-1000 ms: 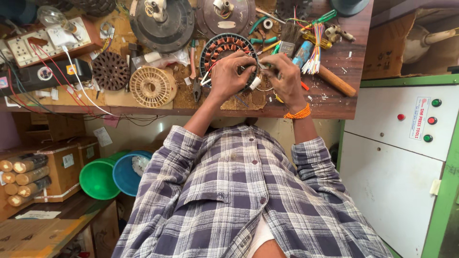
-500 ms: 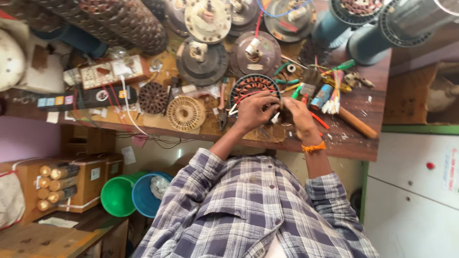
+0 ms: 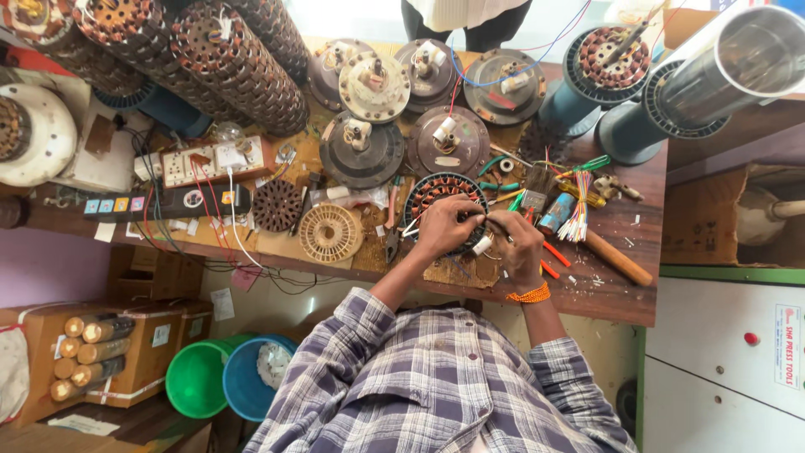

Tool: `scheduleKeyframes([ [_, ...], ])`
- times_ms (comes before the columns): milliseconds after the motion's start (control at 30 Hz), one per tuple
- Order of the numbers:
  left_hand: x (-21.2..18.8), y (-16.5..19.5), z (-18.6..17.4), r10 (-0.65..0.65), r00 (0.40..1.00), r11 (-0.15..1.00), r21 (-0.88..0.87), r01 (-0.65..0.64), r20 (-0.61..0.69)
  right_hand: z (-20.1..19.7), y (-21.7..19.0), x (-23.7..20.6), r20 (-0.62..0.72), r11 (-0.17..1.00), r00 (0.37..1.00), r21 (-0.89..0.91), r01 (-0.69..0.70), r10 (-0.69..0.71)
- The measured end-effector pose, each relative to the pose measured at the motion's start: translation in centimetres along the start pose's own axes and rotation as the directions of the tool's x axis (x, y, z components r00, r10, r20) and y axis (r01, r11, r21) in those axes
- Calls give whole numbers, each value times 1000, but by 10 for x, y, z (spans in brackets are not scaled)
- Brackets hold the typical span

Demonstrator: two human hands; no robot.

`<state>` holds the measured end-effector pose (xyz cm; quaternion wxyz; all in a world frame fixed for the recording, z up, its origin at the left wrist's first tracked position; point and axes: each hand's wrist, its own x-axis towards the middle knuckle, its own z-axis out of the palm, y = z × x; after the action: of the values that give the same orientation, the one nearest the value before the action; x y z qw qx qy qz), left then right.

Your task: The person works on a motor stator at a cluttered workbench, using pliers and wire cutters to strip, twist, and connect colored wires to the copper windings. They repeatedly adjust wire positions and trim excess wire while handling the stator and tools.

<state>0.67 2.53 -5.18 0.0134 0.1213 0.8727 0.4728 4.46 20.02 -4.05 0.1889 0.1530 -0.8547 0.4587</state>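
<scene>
A round motor stator [image 3: 436, 189] with copper windings lies on the wooden bench [image 3: 620, 294]. Both of my hands work at its near edge. My left hand [image 3: 444, 228] rests on the stator, its fingers pinched on thin winding leads. My right hand [image 3: 520, 247], with an orange bracelet at the wrist, pinches the same leads beside a small white sleeve [image 3: 482, 245]. The fingers hide the exact point of grip. My checked shirt sleeves fill the lower part of the view.
Several round motor covers [image 3: 360, 151] and tall stator stacks [image 3: 243, 75] crowd the far bench. A cream plastic disc [image 3: 329, 232], a switchboard [image 3: 214, 161], coloured wire bundle [image 3: 577, 220] and wooden handle [image 3: 616, 258] lie nearby. Green and blue buckets [image 3: 226, 382] stand on the floor. Another person stands beyond the bench.
The view has tilted up, showing more of the far bench. Both hands stay on the stator's leads, with only small finger movements.
</scene>
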Motion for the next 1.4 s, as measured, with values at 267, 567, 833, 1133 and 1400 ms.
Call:
scheduleKeyframes([
  [267, -15, 9, -9, 150, 989, 988, 42, -149, -16, 17, 18, -16, 0, 997, 998, -51, -66, 66],
  [567, -28, 7, -5, 316, 941, 941, 165, -296, -117, 15, 29, -27, 316, 835, 839, 195, -514, 443],
  [833, -19, 11, -8, 183, 976, 979, 107, -171, -115, 1, -5, -9, 87, 980, 980, 76, -186, 179],
  [1133, -12, 9, -1, 83, 997, 991, 104, -82, -8, -12, -3, 11, 75, 993, 991, -28, 111, -109],
  [1400, -12, 14, -4, 133, 991, 981, 145, -131, -5, 0, 7, -5, 86, 931, 927, -51, -362, 365],
])
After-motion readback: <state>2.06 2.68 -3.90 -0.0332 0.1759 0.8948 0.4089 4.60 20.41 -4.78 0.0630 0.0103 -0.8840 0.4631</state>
